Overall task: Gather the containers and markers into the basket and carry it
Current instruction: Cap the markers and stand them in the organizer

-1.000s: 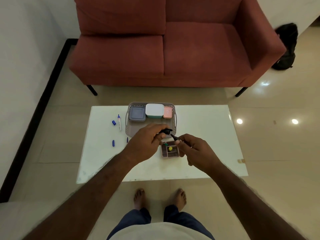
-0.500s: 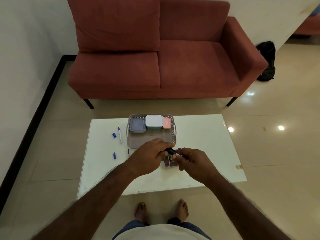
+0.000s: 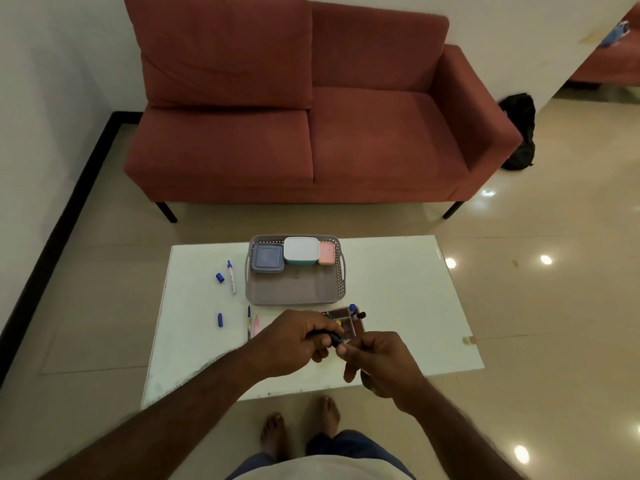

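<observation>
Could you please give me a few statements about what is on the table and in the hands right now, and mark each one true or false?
1. Three lidded containers sit along the far side of the basket. True.
2. The white-lidded container stands between the grey container and the pink container. True.
3. All the markers are already in the basket. False: a white marker and blue caps lie on the table, left of the basket.
4. Both hands are empty. False: the left hand and right hand meet on a black marker.
5. The basket is on the sofa. False: it rests on the table.
</observation>
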